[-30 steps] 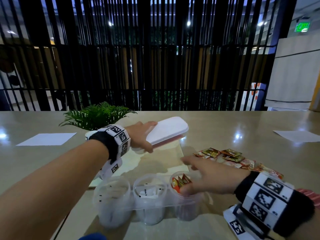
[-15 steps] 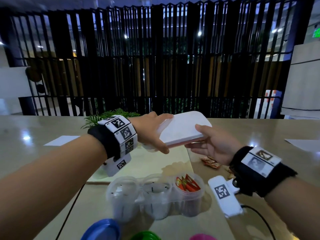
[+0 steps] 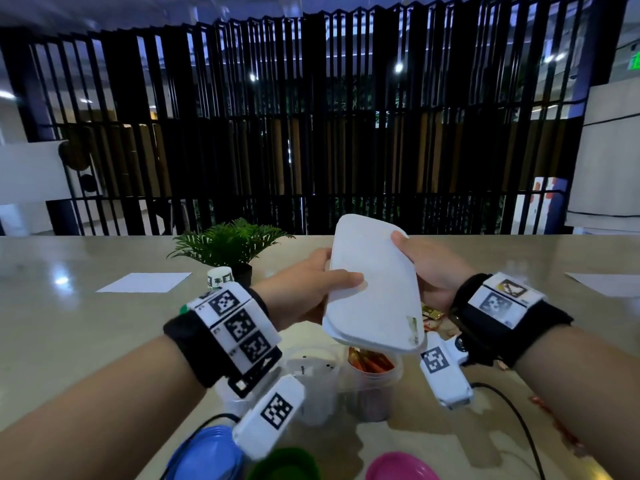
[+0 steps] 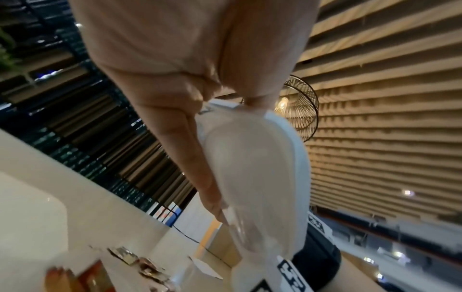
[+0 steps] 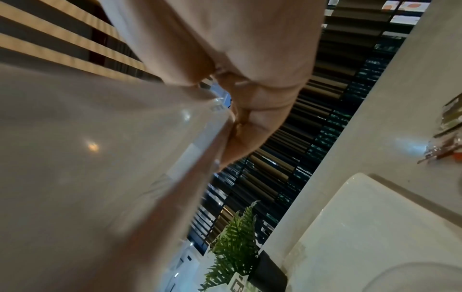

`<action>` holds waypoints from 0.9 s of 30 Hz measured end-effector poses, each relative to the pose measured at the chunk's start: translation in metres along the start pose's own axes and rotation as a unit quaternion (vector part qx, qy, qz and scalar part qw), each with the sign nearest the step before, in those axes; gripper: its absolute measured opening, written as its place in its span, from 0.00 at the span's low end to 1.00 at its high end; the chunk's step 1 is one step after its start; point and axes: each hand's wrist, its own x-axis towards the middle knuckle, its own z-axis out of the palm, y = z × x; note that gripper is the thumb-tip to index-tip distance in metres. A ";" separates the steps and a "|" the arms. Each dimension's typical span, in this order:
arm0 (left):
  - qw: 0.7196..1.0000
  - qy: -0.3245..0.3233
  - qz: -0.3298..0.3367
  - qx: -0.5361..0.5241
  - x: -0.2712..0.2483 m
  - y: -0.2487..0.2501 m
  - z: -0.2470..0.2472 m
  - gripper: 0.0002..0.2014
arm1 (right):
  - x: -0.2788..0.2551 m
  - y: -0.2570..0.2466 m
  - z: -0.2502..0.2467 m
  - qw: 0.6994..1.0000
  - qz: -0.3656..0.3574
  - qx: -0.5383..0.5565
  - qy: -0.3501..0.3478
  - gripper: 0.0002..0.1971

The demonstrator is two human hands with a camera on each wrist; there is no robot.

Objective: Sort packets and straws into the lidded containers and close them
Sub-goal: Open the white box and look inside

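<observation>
so both hands are clamped on the white lidded container point(image 3: 374, 289) mid-frame, left hand point(image 3: 304, 285) on its left long edge, right hand point(image 3: 433, 271) opposite, long axis running away from the camera, straight above the three-cup container point(image 3: 346, 386).

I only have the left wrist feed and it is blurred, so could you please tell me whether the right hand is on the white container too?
Observer: Yes. In the head view the right hand grips the white container by its right edge, opposite the left hand.
Operator: Thank you. What is beneath it?
Observer: It is held in the air above the clear three-cup holder, which stands on the table.
Operator: And where are the cup lids?
Observer: A blue lid, a green lid and a pink lid lie at the table's near edge, off the cups.
</observation>
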 end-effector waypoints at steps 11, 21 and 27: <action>0.992 0.108 0.014 -0.056 0.020 -0.016 0.020 0.24 | -0.016 0.012 0.019 0.894 -0.119 -0.431 -0.012 0.31; 0.982 0.111 -0.007 -0.155 0.021 -0.012 0.023 0.27 | -0.032 0.036 0.022 0.861 -0.132 -0.480 -0.103 0.65; 0.980 -0.053 0.026 -0.191 0.011 -0.012 0.023 0.31 | -0.040 0.036 0.028 0.939 -0.166 -0.283 -0.103 0.52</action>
